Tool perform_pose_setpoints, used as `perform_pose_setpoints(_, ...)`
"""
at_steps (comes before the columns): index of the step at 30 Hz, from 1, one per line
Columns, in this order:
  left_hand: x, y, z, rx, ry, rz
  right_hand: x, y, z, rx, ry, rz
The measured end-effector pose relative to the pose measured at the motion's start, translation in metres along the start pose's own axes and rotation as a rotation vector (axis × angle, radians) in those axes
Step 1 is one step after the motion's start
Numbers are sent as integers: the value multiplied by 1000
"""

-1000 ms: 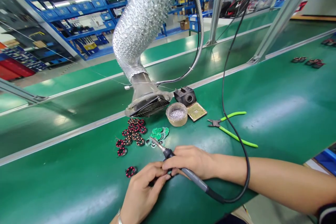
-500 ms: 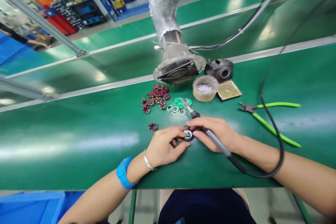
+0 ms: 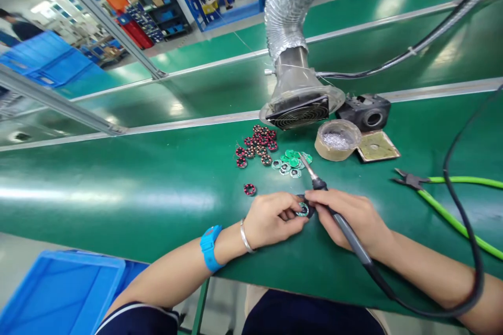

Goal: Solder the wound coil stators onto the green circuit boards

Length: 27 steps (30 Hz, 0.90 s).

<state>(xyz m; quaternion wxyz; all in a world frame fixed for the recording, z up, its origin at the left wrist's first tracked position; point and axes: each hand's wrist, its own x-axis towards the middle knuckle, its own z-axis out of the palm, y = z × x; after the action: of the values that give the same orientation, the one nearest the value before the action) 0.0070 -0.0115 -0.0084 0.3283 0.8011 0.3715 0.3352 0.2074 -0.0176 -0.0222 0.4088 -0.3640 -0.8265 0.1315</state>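
My left hand [image 3: 275, 218] is closed on a small round circuit board [image 3: 303, 210] seated in a dark ring, low over the green bench. My right hand [image 3: 349, 217] grips a soldering iron [image 3: 348, 230], its tip pointing up and away to the left; its fingertips also meet the ring's edge. Just beyond my hands lie loose green round boards [image 3: 293, 159], some face up with dark centres. To their left is a pile of wound motor coils [image 3: 259, 141] in red, black and copper. One single coil [image 3: 249, 189] sits apart, nearer my left hand.
A fume extractor [image 3: 301, 110] hangs over the bench on a foil duct. Behind my right hand stand a round tub of silvery bits [image 3: 338, 140], a black iron stand [image 3: 365, 111] and a square sponge tray [image 3: 377, 145]. Green-handled cutters [image 3: 412, 180] lie right. A blue crate [image 3: 63, 293] stands lower left.
The view has swung left, so the bench things sit further right. Both hands keep hold of the board and the soldering iron, with only slight finger movement.
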Motion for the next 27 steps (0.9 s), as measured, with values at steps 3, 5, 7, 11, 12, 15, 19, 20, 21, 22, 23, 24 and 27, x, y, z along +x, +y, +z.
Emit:
perform_pose_setpoints(3,4,5,-29,-91,129,-13,-1,0,0,-66,6,-48)
perform_pose_setpoints(5,5,4,-62,-61,208,-116,-2,0,1,-69,13,-57)
perform_pose_setpoints(7,3,-4,-94,50,179,-318,-3,-1,2,-66,25,-46)
perform_pose_setpoints(11,-16,-31,-126,284,58,-567,-4,-1,2,-51,27,-22)
perform_pose_setpoints(12,-21,-36,-126,282,36,-612,-4,-1,2,-48,20,-23)
perform_pose_setpoints(15,-34,-42,-117,262,21,-649,-4,0,2,-43,6,-35)
perform_pose_setpoints(19,-29,-31,-102,520,29,-385,-5,0,2,-51,-15,-35)
perform_pose_setpoints(20,-26,-28,-98,595,23,-303,-5,0,1,-53,-18,-33)
perform_pose_setpoints(21,-22,-26,-95,649,6,-237,-5,0,1,-55,-17,-29)
perform_pose_setpoints(22,-19,-25,-91,688,-16,-194,-5,-1,0,-58,-16,-25)
perform_pose_setpoints(23,-17,-24,-87,718,-36,-171,-5,-1,0,-62,-15,-20)
perform_pose_setpoints(24,-15,-23,-83,740,-50,-159,-4,-2,0,-63,-10,-15)
perform_pose_setpoints(27,-10,-17,-68,675,-51,-101,-3,-3,0,-51,-3,10)
